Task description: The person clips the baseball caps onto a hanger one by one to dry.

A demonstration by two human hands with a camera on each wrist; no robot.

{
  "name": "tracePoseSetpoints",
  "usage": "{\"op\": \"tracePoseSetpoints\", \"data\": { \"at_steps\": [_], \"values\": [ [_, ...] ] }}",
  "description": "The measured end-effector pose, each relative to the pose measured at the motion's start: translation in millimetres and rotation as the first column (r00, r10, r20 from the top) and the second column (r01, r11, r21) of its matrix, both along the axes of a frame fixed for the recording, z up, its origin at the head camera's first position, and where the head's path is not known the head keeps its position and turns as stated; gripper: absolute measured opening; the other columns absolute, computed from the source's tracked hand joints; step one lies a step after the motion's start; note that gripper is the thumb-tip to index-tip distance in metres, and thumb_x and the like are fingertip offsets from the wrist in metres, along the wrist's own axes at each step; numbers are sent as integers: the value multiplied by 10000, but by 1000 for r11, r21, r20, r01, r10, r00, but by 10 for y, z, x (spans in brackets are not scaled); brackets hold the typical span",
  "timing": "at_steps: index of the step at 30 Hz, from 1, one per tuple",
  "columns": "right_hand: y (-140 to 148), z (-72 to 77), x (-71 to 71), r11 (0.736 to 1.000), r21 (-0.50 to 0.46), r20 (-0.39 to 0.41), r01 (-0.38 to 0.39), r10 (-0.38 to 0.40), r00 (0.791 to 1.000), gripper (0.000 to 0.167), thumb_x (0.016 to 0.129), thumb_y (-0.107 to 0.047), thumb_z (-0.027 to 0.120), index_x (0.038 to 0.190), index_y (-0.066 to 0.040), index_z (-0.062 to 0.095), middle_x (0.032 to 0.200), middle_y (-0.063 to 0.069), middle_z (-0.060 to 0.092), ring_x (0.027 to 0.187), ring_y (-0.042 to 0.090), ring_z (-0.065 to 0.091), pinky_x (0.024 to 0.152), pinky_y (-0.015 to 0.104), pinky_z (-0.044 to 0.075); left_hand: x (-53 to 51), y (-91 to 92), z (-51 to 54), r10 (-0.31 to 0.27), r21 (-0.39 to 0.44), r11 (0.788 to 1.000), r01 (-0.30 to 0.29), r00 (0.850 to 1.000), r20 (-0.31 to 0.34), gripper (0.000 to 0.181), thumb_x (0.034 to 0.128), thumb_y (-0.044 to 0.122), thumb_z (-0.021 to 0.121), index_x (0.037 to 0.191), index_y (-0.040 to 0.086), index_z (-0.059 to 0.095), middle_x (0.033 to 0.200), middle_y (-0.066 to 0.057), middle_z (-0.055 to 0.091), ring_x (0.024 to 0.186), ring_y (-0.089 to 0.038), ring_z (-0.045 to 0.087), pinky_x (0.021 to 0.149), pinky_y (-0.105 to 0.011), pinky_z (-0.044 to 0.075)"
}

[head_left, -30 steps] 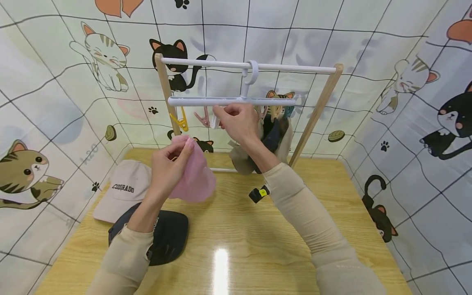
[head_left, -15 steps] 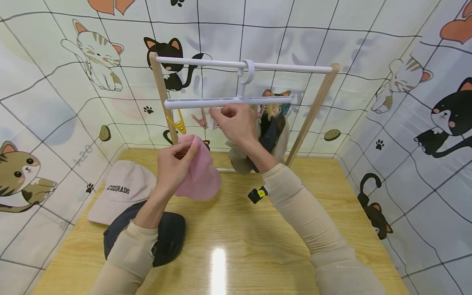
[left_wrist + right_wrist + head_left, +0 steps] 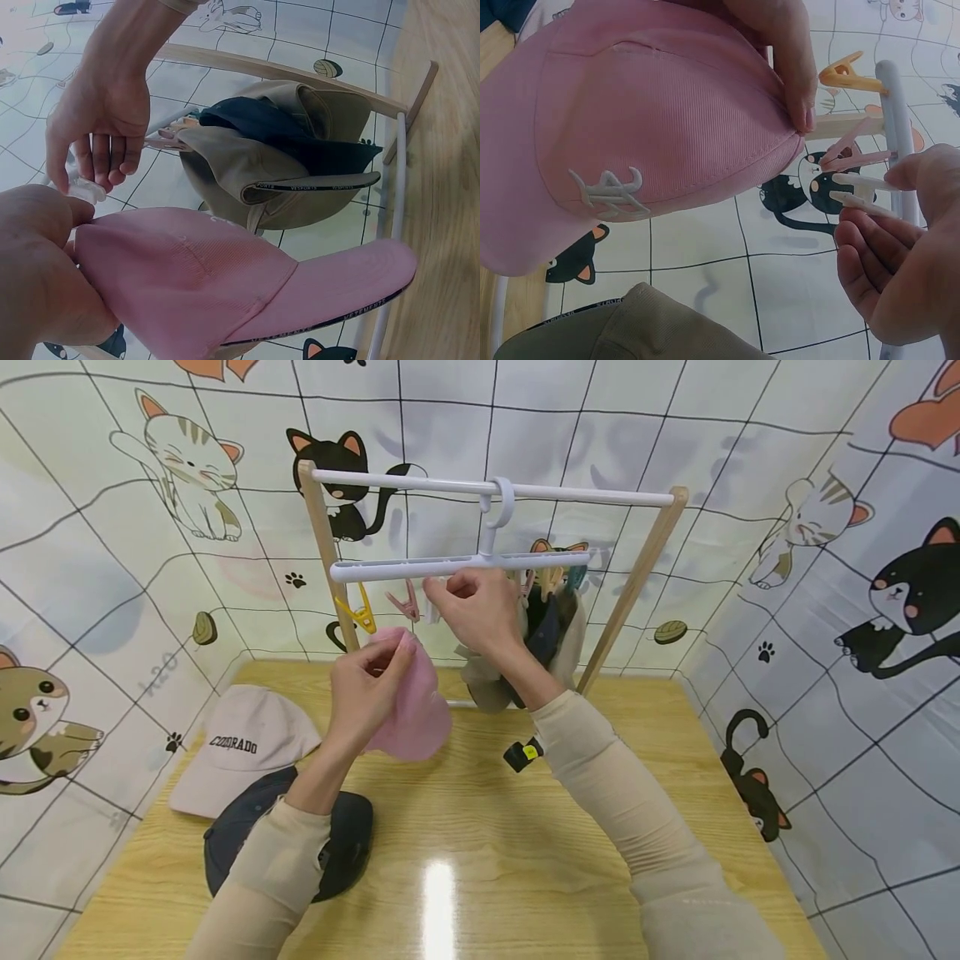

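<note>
My left hand pinches the back edge of a pink cap, which hangs brim down below the hanger. In the left wrist view, the cap's brim points away from the hand. My right hand grips a white clothespin on the pale hanger, thumb on one side and fingers on the other. The right wrist view shows the pin's two prongs apart, with the cap's edge a short way off. Beside it hang a pink clothespin and a yellow clothespin.
Beige and navy caps hang clipped at the hanger's right end. The hanger hooks on a rack with a white bar and wooden legs. A light COLORADO cap and a dark cap lie at left. A small black-and-yellow object appears beside the right sleeve.
My left hand has brought the pink cap rightward and slightly up, closer to the white clothespin. My right hand stays at the pin, and the head view has shifted slightly.
</note>
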State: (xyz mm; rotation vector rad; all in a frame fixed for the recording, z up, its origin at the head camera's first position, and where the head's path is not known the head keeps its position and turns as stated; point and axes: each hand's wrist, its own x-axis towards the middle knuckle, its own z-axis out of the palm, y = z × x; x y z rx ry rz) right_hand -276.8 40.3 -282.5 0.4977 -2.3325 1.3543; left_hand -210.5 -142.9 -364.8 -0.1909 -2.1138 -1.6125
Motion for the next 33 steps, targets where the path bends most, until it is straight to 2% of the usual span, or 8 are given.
{"op": "tracePoseSetpoints", "data": {
  "at_steps": [6,13,17,24,30,33],
  "values": [
    [10,3,23,999,28,-41,18,-17,999,354,1014,-407,763,829,-113,831,792,54,811,760,167,708,761,305,479,-50,37,22,-10,-26,1000,10,1000,13,312,1095,303,758,1259,59,861,1036,-249,837,818,52,701,786,-110,570],
    [-8,-17,24,998,53,-78,18,-13,997,351,1014,-389,756,791,-122,807,734,31,781,717,166,684,698,310,466,-79,70,-12,-41,0,999,41,999,14,311,1105,267,742,1295,37,833,1062,-252,824,841,19,706,792,-118,577],
    [-19,-14,18,997,71,-101,17,-10,995,351,1015,-369,755,781,-113,801,712,32,768,706,161,669,708,304,451,-80,95,-16,-46,-1,999,46,999,15,321,1105,275,740,1289,27,827,1078,-237,824,866,-5,716,805,-125,582],
    [-26,3,15,995,95,-126,17,-5,992,350,1024,-349,752,779,-104,798,717,46,772,702,175,675,686,300,443,-92,127,-9,-42,-23,999,41,999,-10,335,1110,309,735,1265,29,834,1067,-192,846,868,-18,737,789,-128,590],
    [-10,15,25,993,108,-119,36,-23,993,350,1024,-354,746,783,-107,799,724,41,778,717,174,672,722,297,429,-114,203,3,-58,-17,998,57,997,-50,290,1107,236,747,1277,21,841,1114,-221,854,842,15,725,762,-116,581],
    [1,24,29,992,118,-118,54,-40,992,361,1025,-363,740,769,-113,788,707,30,763,705,176,656,709,300,414,-130,245,12,-61,-13,998,60,996,-61,271,1103,199,746,1277,13,839,1171,-221,852,869,-42,751,762,-108,576]
  ]
}}
